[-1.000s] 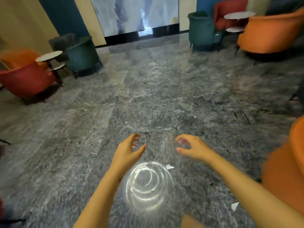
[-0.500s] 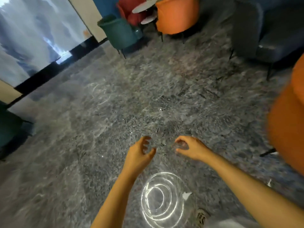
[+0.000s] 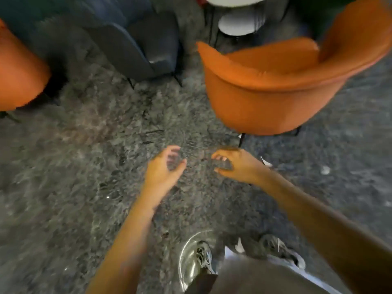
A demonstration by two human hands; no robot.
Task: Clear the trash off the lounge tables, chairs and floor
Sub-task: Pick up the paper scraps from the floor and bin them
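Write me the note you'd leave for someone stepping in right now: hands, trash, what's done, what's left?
Left hand: empty, fingers loosely curled, above the floor.
Right hand: empty, same pose.
Trash: white scrap on the floor by the right wrist; pale bit further right; second scrap between the shoes.
Done: nothing picked up shows here.
Left: gather those three, then check the orange chair and the round table behind it; the picture is blurred.

Scrap (image 3: 267, 164) blurred, unidentifiable — table (image 3: 233, 0) cut by top edge.
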